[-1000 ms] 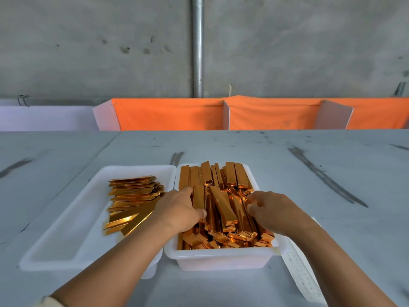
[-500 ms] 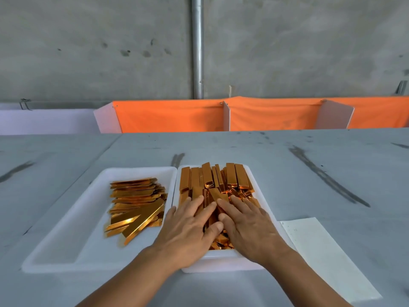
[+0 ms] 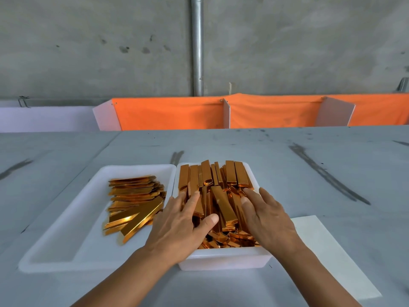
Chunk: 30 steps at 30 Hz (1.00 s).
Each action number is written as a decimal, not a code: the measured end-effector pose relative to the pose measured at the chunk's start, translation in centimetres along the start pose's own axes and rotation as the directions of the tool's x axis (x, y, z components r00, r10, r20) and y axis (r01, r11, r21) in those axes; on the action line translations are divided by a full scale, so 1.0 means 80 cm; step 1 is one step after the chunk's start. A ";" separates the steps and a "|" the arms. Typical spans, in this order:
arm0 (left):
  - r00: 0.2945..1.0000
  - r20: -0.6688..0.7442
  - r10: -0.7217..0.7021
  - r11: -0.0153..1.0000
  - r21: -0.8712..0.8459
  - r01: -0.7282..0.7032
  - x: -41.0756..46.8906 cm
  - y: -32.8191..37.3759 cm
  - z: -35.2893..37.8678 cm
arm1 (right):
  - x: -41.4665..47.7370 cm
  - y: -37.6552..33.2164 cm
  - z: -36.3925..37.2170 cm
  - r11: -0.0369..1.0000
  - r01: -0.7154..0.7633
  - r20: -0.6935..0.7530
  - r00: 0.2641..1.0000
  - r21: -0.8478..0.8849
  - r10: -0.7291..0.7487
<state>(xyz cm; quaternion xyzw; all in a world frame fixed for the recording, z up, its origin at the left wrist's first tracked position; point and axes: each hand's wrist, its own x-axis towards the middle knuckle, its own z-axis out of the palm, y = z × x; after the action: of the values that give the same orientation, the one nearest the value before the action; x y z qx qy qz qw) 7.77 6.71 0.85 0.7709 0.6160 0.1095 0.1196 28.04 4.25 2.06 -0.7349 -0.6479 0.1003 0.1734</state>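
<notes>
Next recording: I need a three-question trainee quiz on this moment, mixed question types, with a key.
1. True or false: the left hand and the right hand both rest open on the folded gold boxes in the deep tub.
2. The flat gold pieces in the shallow tray are: A) standing upright in rows; B) piled toward the side next to the deep tub; C) scattered outside the tray.
3. Fill in: a white sheet lies on the table to the ___ of the deep tub.

Key: 1 true; 2 B; 3 right.
</notes>
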 end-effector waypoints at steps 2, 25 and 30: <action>1.000 0.010 0.003 1.000 0.004 -0.003 0.000 0.000 0.001 | 0.001 0.005 0.007 0.999 0.033 -0.011 0.999 -0.006 -0.033; 0.999 -0.048 -0.011 1.000 -0.005 0.011 0.027 0.003 0.015 | 0.026 0.005 0.021 0.997 -0.049 -0.065 0.997 0.053 0.052; 0.998 -0.054 -0.018 0.999 -0.034 0.016 0.031 0.002 0.012 | 0.030 0.003 0.021 0.998 -0.049 -0.069 0.996 0.024 0.051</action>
<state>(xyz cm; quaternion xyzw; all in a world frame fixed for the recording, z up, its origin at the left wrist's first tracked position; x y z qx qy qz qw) 8.80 9.05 0.03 0.7601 0.6238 0.1397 0.1165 27.93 6.83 0.59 -0.7519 -0.6217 0.0862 0.2017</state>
